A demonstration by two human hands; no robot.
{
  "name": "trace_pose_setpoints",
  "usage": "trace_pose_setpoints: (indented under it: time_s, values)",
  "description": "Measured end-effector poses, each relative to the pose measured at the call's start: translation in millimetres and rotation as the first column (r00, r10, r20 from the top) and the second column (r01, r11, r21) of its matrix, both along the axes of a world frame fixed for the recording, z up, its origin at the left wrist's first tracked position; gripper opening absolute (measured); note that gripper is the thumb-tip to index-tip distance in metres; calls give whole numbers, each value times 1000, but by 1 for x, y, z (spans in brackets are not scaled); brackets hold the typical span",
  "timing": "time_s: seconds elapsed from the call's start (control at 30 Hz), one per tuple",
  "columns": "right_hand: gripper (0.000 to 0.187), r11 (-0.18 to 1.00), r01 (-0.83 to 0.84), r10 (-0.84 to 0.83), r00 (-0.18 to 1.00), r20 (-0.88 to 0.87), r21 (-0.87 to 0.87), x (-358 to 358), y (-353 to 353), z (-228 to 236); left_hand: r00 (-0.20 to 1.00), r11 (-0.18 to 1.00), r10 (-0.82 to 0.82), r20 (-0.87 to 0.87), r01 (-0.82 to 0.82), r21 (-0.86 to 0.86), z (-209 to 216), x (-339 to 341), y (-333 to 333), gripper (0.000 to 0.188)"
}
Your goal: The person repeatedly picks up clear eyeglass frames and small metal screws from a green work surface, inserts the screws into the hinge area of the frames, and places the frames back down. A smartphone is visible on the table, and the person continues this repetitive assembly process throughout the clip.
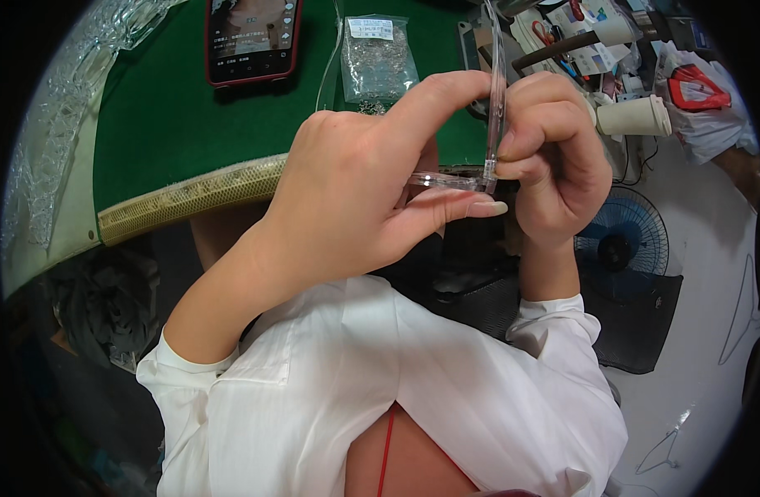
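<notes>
Both hands are raised in front of my chest, over the near edge of the green-topped table. A clear, glossy plastic strip (498, 74) runs upward from between them past the top of the view. At its lower end it meets a short clear plastic piece (450, 180) at a corner. My left hand (355, 182) is closed on that short piece, its thumb under it and its index finger reaching to the upright strip. My right hand (554, 157) pinches the strip near the corner with bent fingers. Anything small between the right fingertips is hidden.
A phone (251, 79) with a lit screen and a clear bag of small shiny parts (378, 62) lie on the green tabletop (173, 124). Clear plastic pieces (57, 124) heap at the left. A white cup (636, 117), tools and a blue fan (624, 236) are at the right.
</notes>
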State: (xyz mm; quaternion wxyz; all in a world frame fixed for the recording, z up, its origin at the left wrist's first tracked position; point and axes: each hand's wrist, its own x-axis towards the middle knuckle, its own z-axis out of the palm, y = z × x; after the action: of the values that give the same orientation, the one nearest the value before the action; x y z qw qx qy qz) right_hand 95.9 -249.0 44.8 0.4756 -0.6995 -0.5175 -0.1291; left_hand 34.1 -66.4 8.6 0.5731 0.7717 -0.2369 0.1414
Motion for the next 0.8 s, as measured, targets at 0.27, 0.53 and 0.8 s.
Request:
trace_pose_setpoints:
  time_s: [0.27,0.53,0.8]
  values:
    - [14,999,-9,11,999,-31,40,2,1,-2,985,994,-84,-148,72,-87,5,-3,2,72]
    - [9,998,-34,37,997,-61,44,1,0,-1,972,985,-129,-199,102,-140,5,-3,2,69]
    - [10,996,-46,61,977,-203,75,1,-3,0,990,997,-72,-124,66,-49,6,-1,3,68]
